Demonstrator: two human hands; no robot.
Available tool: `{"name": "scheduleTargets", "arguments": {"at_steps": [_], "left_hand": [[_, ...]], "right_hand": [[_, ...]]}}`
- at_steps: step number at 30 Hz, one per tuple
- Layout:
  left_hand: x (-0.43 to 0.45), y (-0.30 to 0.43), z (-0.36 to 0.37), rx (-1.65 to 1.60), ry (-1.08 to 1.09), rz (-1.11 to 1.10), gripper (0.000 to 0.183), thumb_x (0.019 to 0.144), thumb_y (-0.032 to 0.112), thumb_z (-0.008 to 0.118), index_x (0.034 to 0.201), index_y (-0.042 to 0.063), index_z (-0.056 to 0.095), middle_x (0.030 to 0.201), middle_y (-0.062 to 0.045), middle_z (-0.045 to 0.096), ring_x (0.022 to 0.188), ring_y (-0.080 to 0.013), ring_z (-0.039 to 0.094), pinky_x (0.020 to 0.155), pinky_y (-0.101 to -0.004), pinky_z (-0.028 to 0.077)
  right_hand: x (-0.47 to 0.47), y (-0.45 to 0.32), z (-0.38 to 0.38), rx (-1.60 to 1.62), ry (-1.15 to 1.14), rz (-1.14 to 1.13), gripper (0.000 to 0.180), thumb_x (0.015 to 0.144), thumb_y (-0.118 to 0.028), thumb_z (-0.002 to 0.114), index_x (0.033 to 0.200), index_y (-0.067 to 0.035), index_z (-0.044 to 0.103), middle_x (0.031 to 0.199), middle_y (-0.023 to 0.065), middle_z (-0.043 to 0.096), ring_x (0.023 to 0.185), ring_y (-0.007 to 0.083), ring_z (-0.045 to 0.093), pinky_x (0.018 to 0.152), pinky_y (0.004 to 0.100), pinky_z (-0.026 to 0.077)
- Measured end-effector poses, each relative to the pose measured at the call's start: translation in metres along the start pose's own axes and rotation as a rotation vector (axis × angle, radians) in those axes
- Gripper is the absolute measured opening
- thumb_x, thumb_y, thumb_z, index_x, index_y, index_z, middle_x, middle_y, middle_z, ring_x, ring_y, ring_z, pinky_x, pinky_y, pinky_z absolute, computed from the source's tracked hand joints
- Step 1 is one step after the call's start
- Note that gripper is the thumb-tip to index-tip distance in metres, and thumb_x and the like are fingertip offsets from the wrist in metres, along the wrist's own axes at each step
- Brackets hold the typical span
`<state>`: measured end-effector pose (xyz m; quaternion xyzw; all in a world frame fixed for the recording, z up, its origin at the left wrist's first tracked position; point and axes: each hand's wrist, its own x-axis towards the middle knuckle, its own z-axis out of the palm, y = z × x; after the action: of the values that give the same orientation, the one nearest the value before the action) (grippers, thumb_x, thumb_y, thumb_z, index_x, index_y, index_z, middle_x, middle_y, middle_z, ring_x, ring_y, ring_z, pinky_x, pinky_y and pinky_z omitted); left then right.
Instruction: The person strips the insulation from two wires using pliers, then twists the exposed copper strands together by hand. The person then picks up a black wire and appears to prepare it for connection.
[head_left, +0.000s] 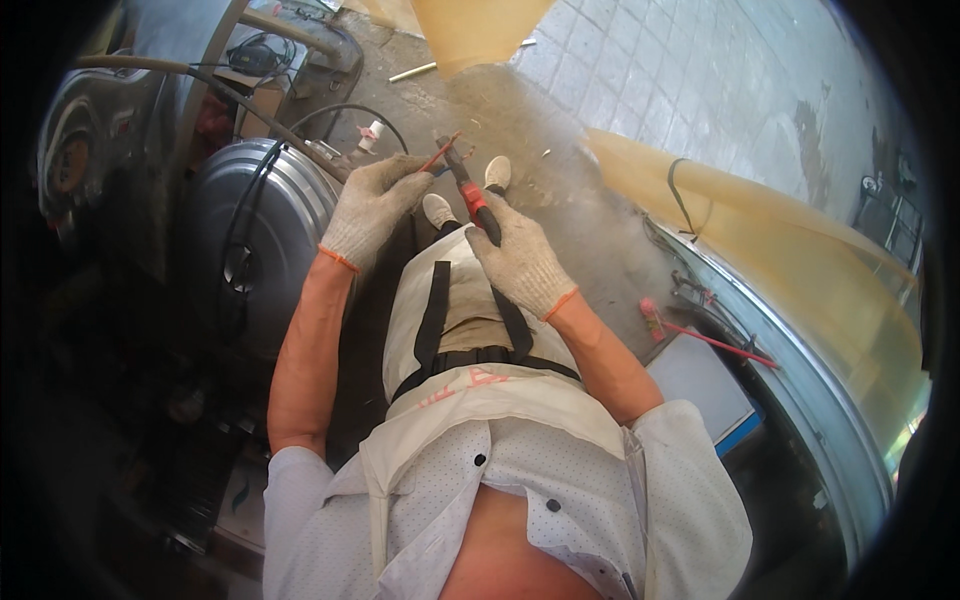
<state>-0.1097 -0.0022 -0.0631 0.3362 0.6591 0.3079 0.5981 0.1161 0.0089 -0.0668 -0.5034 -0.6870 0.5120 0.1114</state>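
My left hand (379, 199), in a knitted work glove with an orange cuff edge, pinches thin wires between thumb and fingers. A reddish wire (439, 155) points away from the fingertips, and a short blue wire (442, 172) shows beside it. My right hand (521, 255), gloved the same way, grips a pair of pliers (471, 193) with red and black handles. The pliers' jaws lie at the reddish wire's far end; whether they are clamped on it I cannot tell. Both hands are held above the concrete floor, in front of my pale apron (420, 300).
Close on the left stands a round ribbed metal drum (259, 217), with a dark cable (251, 176) across it. A white plastic fitting (369, 135) is behind my left hand. Yellowish plastic sheeting (750, 217) hangs at the right, above a metal sill (795, 322). A red-handled tool (712, 341) lies near a pale box (701, 382).
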Motion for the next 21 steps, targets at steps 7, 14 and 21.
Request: {"name": "scheduleTargets", "arguments": {"at_steps": [7,14,21], "left_hand": [[-0.003,0.004,0.001,0.02,-0.017,-0.042,0.034,0.1,0.015,0.066,0.125,-0.008,0.07,0.095,-0.004,0.07,0.083,-0.0078,0.058,0.074,-0.0247,0.048],[-0.008,0.008,-0.002,0.034,-0.035,-0.053,0.035,0.1,0.015,0.064,0.127,-0.008,0.069,0.102,-0.005,0.071,0.089,-0.0085,0.059,0.079,-0.0241,0.049],[-0.006,-0.005,-0.007,0.047,-0.046,-0.035,0.036,0.101,0.015,0.065,0.128,-0.008,0.069,0.096,-0.003,0.069,0.082,-0.0075,0.056,0.073,-0.0246,0.048]], "right_hand": [[-0.001,0.004,-0.001,-0.081,-0.045,0.028,0.042,0.094,-0.021,0.067,0.133,-0.005,0.062,0.086,0.026,0.07,0.081,0.0427,0.068,0.076,0.0476,0.054],[0.0,0.007,-0.002,-0.061,-0.044,-0.023,0.042,0.094,-0.021,0.068,0.133,-0.006,0.063,0.084,0.0254,0.069,0.079,0.0425,0.067,0.075,0.0475,0.054],[0.0,-0.011,-0.015,-0.023,-0.228,0.165,0.048,0.097,-0.021,0.066,0.14,-0.003,0.057,0.108,0.0299,0.065,0.105,0.0494,0.064,0.089,0.0506,0.051]]}}
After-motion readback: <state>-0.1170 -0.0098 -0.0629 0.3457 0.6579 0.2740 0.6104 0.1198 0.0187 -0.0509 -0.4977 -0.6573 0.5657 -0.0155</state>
